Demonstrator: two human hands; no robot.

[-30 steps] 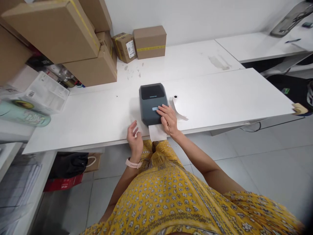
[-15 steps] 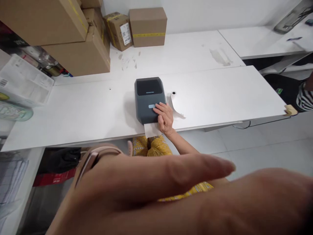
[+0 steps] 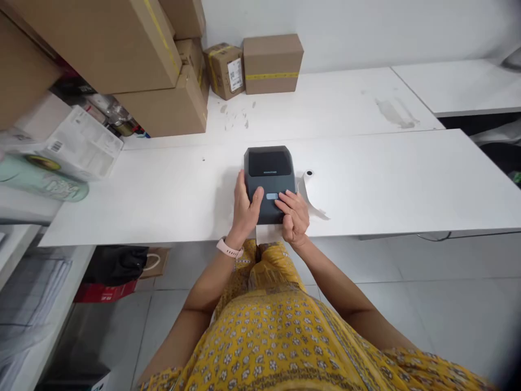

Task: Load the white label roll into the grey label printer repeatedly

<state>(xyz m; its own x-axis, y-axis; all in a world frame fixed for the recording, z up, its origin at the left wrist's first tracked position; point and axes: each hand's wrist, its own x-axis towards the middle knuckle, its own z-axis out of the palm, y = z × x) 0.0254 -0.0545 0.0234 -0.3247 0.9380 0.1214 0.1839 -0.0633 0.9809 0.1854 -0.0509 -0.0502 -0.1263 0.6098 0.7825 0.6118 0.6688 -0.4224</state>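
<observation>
A dark grey label printer [image 3: 269, 183] stands near the front edge of the white table, with a light blue button on its top. A strip of white paper [image 3: 268, 234] sticks out from its front over the edge. My left hand [image 3: 245, 209] grips the printer's left side, thumb on the top face; a pink band is on that wrist. Against the right front corner is my right hand [image 3: 296, 216], closed round it, with fingertips on the top beside the button. A small roll of white paper [image 3: 308, 179] stands just right of the printer, its loose end trailing forward.
Cardboard boxes [image 3: 163, 111] are stacked at the back left, and two smaller boxes [image 3: 272, 65] stand against the wall. A white carton [image 3: 87, 142] and a pale green bottle [image 3: 44, 178] are at the far left. Bags [image 3: 116, 266] lie under the table.
My left hand has dropped from close in front of the camera to the printer's left side and taken hold of it. My right hand stays at the printer. The view has shifted left.
</observation>
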